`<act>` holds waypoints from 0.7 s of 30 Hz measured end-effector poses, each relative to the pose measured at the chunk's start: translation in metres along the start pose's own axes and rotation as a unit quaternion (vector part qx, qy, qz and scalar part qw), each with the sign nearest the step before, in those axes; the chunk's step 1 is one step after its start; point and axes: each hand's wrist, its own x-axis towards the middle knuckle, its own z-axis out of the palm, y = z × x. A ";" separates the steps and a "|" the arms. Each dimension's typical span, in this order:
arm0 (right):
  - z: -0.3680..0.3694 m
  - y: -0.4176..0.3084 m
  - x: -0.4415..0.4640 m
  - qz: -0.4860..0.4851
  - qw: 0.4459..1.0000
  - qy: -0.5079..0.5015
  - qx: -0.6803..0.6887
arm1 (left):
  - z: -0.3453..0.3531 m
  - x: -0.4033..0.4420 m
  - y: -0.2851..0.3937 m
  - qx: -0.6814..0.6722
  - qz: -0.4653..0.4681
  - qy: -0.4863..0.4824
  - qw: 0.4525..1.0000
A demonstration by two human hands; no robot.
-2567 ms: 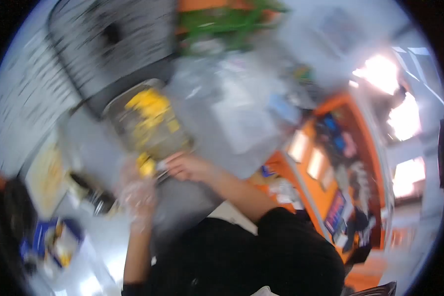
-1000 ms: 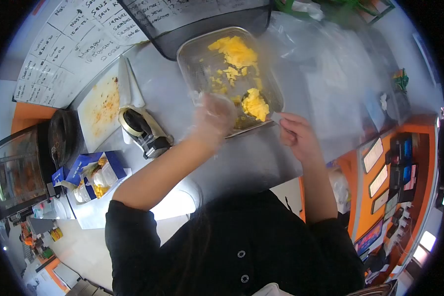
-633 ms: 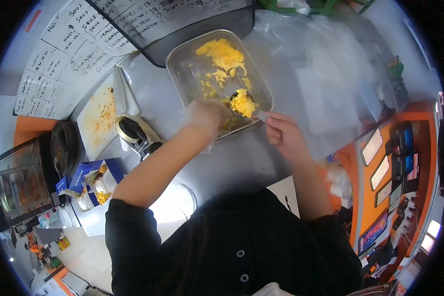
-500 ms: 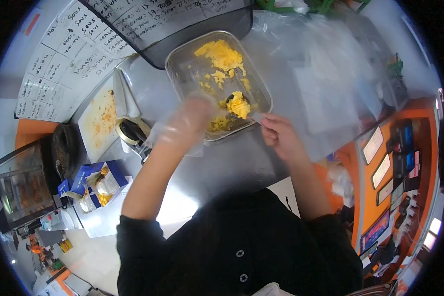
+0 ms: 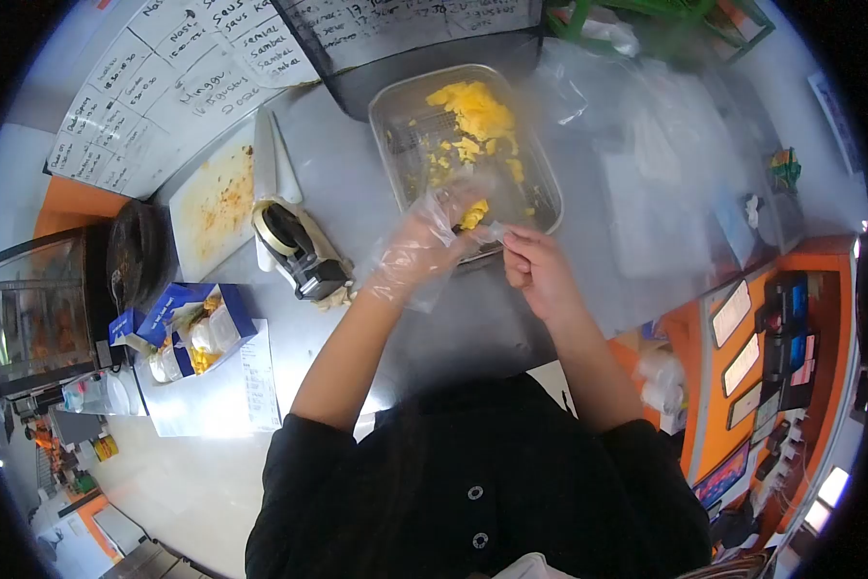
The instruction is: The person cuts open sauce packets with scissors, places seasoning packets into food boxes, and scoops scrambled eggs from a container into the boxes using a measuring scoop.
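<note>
A metal tray (image 5: 552, 193) with a mesh bottom holds yellow food (image 5: 477, 109) that looks like scrambled egg, heaped at its far end with crumbs below. My left hand (image 5: 429, 236), in a clear plastic glove, reaches over the tray's near edge, its fingers curved over a small mound of yellow food (image 5: 474, 214). What its fingers grip, if anything, is hidden. Bare, my right hand (image 5: 532, 265) pinches the pale handle (image 5: 496, 232) of a scoop just outside the near right corner. The scoop's bowl is mostly covered by the gloved hand and the food.
Left of the tray are a tape dispenser (image 5: 303, 253), a stained cutting board (image 5: 214, 210) and a blue box (image 5: 236, 318) of food. Clear plastic bags (image 5: 661, 183) lie to the right. Whiteboards (image 5: 154, 106) stand behind, and an orange shelf (image 5: 733, 333) is at the right.
My left hand has come from the tray's near left side onto the scooped mound, which it now partly covers. My right hand keeps its pinch on the handle. The whole view has shifted slightly.
</note>
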 end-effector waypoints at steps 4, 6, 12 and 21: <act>-0.003 0.005 -0.002 -0.015 0.999 0.005 -0.033 | -0.004 -0.001 -0.011 -0.121 -0.085 -0.057 0.987; -0.001 0.006 -0.004 -0.023 0.998 0.002 -0.057 | 0.003 -0.001 -0.022 -0.079 -0.074 -0.082 0.991; -0.003 0.010 0.002 -0.024 0.999 0.040 -0.025 | 0.002 0.003 -0.027 -0.327 -0.116 0.009 0.938; -0.010 0.004 -0.010 -0.009 0.998 0.033 -0.060 | -0.158 0.116 -0.041 0.437 0.199 0.237 0.845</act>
